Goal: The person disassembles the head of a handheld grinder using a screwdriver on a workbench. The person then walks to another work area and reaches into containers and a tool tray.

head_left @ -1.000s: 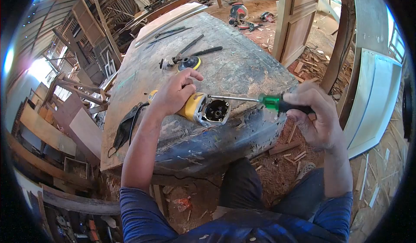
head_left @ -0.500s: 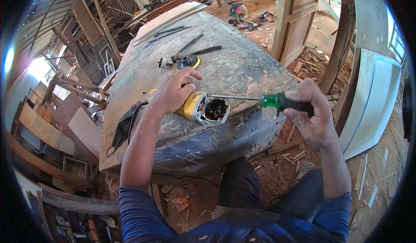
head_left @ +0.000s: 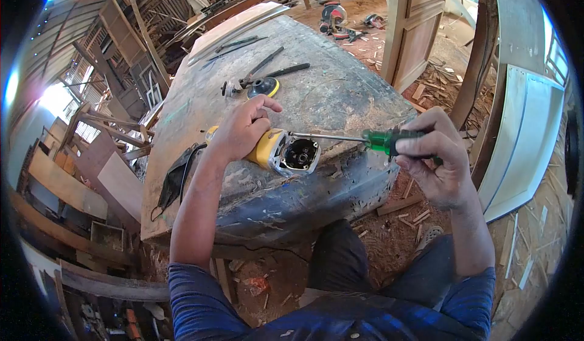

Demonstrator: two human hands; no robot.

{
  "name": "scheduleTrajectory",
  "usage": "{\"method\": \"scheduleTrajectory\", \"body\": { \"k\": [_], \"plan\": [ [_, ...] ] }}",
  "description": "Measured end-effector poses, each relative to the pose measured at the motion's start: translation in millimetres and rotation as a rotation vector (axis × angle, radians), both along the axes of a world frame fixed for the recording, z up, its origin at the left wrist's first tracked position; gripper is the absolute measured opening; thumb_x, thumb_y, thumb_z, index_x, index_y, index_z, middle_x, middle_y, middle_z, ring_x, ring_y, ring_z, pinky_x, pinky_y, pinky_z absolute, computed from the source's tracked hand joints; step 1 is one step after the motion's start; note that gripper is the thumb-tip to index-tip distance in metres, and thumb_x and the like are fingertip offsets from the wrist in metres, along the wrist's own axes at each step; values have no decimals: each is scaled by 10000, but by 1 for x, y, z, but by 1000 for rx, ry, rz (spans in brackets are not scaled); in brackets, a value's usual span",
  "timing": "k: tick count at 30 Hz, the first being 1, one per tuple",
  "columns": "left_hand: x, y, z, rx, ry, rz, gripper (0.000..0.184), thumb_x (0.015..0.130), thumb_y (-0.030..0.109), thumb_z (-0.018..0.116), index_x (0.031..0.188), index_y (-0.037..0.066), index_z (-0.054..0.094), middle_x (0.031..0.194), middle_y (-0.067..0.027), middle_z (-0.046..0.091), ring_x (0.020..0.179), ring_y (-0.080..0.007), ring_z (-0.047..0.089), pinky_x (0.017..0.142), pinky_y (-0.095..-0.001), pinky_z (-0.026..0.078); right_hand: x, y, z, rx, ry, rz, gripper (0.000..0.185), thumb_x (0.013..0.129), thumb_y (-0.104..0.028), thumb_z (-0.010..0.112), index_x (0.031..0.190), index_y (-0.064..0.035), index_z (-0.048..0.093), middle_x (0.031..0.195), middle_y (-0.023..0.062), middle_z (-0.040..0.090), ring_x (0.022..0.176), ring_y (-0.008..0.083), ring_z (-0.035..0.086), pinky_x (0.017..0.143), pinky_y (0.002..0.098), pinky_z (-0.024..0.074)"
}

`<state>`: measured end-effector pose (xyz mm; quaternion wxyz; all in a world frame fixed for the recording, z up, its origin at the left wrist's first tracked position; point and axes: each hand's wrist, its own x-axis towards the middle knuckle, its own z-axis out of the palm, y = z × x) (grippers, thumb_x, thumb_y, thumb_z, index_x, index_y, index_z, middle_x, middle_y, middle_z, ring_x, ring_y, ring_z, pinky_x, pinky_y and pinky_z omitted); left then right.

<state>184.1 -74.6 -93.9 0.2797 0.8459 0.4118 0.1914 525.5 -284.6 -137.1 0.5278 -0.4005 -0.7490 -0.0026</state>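
A yellow power tool body (head_left: 265, 149) lies at the near edge of the workbench, its open round end facing right. My left hand (head_left: 241, 129) is wrapped over it and holds it down. In my right hand (head_left: 439, 153) is a screwdriver (head_left: 378, 140) with a green and black handle, gripped between thumb and fingers. Its shaft runs left, and the tip meets the upper corner of the tool's open end. Beyond my left hand rests a round black disc with a yellow rim (head_left: 264, 87), beside a pliers-like tool with dark handles (head_left: 288, 70).
The worn workbench (head_left: 340, 91) carries a black cloth-like item (head_left: 174, 181) at left and more hand tools (head_left: 236, 46) farther back. A panelled wooden door (head_left: 420, 31) stands beyond its right side. A red cutting machine (head_left: 334, 18) sits on the littered floor.
The fingers of my right hand have shifted around the screwdriver handle, whose tip stays at the tool's corner. My left hand keeps its hold on the yellow body.
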Motion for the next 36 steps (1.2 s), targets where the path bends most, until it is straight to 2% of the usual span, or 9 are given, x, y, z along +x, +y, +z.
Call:
{"method": "scheduleTrajectory", "body": {
  "k": [3, 9, 13, 19, 21, 24, 28, 33, 36],
  "plan": [
    [1, 0, -4, 23, -37, -2, 338, 962, 75, 590, 1280, 91, 702, 895, -9, 662, 802, -107, 564, 781, -321, 466, -1, 12, -3, 60, 47, 54, 335, 963, -216, 889, 1187, -41, 713, 999, 117, 728, 904, 276, 736, 799, 390, 570],
    [0, 4, -8, 43, -62, -16, 340, 971, 86, 580, 1287, 86, 704, 839, 18, 616, 790, -97, 554, 773, -307, 461, -7, -11, 4, -369, 188, -112, 352, 918, -180, 904, 1205, -66, 734, 1073, 95, 714, 1057, 263, 699, 899, 392, 557],
    [-1, 3, -4, 27, -45, -21, 342, 977, 93, 571, 1293, 70, 699, 810, 45, 566, 768, -73, 532, 749, -279, 443, 4, -2, 5, -23, -57, 32, 377, 900, -181, 913, 1215, -66, 741, 1104, 95, 724, 1093, 274, 705, 926, 409, 562],
    [-1, 3, -3, 30, -25, -38, 348, 973, 115, 574, 1295, 70, 698, 799, 49, 554, 759, -71, 522, 741, -277, 435, -8, 10, 3, 37, 89, 40, 377, 917, -148, 887, 1258, -89, 739, 1137, 104, 723, 1062, 272, 696, 909, 409, 553],
    [-1, 2, -2, 27, -14, -36, 350, 970, 125, 579, 1295, 74, 699, 796, 45, 556, 767, -76, 529, 747, -285, 441, -9, -12, 22, -253, 161, -8, 389, 909, -139, 891, 1262, -92, 736, 1160, 118, 716, 1069, 273, 698, 917, 407, 550],
    [-1, 2, -5, 33, -23, -15, 354, 967, 140, 582, 1296, 81, 699, 808, 32, 582, 779, -86, 540, 761, -295, 452, -7, -16, 20, -440, 143, -82, 368, 931, -165, 880, 1259, -85, 732, 1199, 138, 705, 1077, 271, 697, 929, 409, 550],
    [-1, 2, -2, 22, -23, -7, 348, 966, 144, 583, 1287, 85, 703, 838, 15, 619, 786, -95, 548, 778, -299, 461, 7, -3, 6, -87, -52, 0, 338, 995, -262, 841, 1247, -67, 727, 1217, 144, 697, 1084, 276, 696, 945, 419, 552],
    [-2, 3, -5, 21, -46, -23, 343, 967, 135, 584, 1286, 84, 700, 840, 11, 619, 787, -91, 545, 766, -298, 451, -7, 8, -1, -40, 114, 2, 366, 1023, -323, 817, 1252, -62, 702, 1183, 128, 685, 1071, 289, 694, 908, 423, 547],
    [-1, 3, -5, 35, -27, -30, 338, 972, 125, 584, 1289, 82, 694, 829, 25, 598, 779, -80, 532, 746, -287, 438, -12, -13, 22, -418, 230, -131, 391, 1015, -325, 827, 1272, -63, 691, 1169, 126, 679, 1075, 289, 688, 897, 420, 542]
  ]
}}
